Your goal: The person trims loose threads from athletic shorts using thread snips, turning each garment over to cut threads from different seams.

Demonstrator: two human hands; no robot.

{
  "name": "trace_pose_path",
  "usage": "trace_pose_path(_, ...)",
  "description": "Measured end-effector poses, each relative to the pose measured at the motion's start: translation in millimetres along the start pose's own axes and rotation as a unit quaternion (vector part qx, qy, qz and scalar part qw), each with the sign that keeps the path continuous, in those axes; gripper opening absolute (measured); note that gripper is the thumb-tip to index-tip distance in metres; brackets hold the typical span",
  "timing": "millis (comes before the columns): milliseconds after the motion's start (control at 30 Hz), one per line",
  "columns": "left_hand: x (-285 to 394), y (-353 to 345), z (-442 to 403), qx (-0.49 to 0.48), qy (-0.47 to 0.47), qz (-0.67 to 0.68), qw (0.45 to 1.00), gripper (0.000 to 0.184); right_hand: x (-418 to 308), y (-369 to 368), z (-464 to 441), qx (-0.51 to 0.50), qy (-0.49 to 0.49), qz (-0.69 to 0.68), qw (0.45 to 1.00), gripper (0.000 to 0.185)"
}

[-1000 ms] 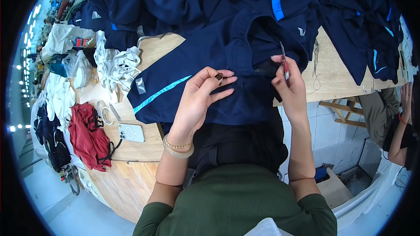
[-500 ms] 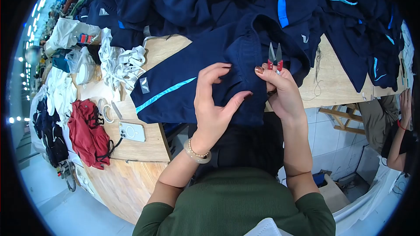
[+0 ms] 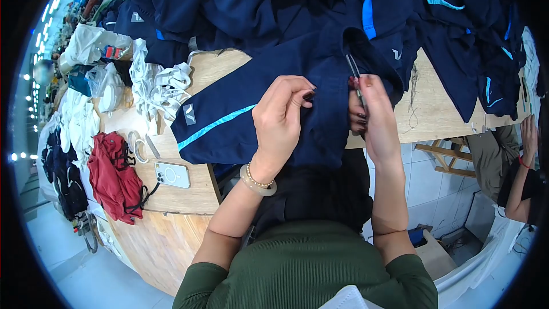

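A navy garment [image 3: 229,97] with a light blue stripe and a small grey logo lies over the table edge in front of me. My left hand [image 3: 281,115] is over its middle, thumb and fingertips pinched together; what they hold, if anything, is too small to name. Beside the garment's gathered opening [image 3: 374,60], my right hand [image 3: 374,115] is closed around small red-handled snips [image 3: 353,67], whose narrow blades point up and away from me. Its fingertips curl beside the garment's right edge.
Navy garments [image 3: 274,0] are heaped across the back. At left lie white cloth strips [image 3: 154,83], a red cloth bundle [image 3: 114,177], tape rolls [image 3: 139,150] and a phone [image 3: 172,175]. A wooden stool [image 3: 449,156] and another person's arm [image 3: 523,177] are at right.
My left thumb and fingers, spread half a second ago, have come together. My right hand has turned, and the snips' blades now appear close together. The garment's opening has shifted and partly folded.
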State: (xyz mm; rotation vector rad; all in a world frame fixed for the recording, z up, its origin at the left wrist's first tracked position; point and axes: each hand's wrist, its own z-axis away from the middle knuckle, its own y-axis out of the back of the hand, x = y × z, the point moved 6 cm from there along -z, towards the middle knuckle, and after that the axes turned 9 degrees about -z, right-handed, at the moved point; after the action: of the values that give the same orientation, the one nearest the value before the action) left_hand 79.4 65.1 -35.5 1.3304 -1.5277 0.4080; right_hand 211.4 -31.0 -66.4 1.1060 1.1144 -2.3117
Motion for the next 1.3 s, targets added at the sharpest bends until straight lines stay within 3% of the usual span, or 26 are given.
trace_pose_path(133,-4,0,2,0.006,0.028,0.023,0.999,0.007,-36,7,9,-0.004,0.252,0.209,0.945,0.013)
trace_pose_path(167,-5,-1,2,0.001,0.038,0.025,0.999,0.007,-39,7,11,-0.006,0.251,0.209,0.945,0.013)
trace_pose_path(233,-5,-2,2,-0.005,0.048,0.028,0.998,0.007,-54,-3,21,-0.035,0.340,0.353,0.871,0.018)
trace_pose_path(267,-4,-2,1,-0.004,0.045,0.027,0.999,0.006,-57,-5,22,-0.035,0.341,0.353,0.871,0.018)
trace_pose_path(333,-3,-3,0,-0.004,0.043,0.026,0.999,0.005,-64,-22,30,-0.083,0.418,0.441,0.790,0.024)
trace_pose_path(467,-1,-4,0,-0.012,0.049,0.029,0.998,0.005,-64,-37,31,-0.125,0.435,0.482,0.750,0.023)
trace_pose_path(800,-3,-5,-1,-0.019,0.049,0.033,0.998,0.005,-60,-38,26,-0.131,0.427,0.479,0.756,0.020)
trace_pose_path(1300,-3,-7,-2,-0.018,0.060,0.041,0.997,0.006,-61,-39,28,-0.135,0.440,0.520,0.720,0.019)
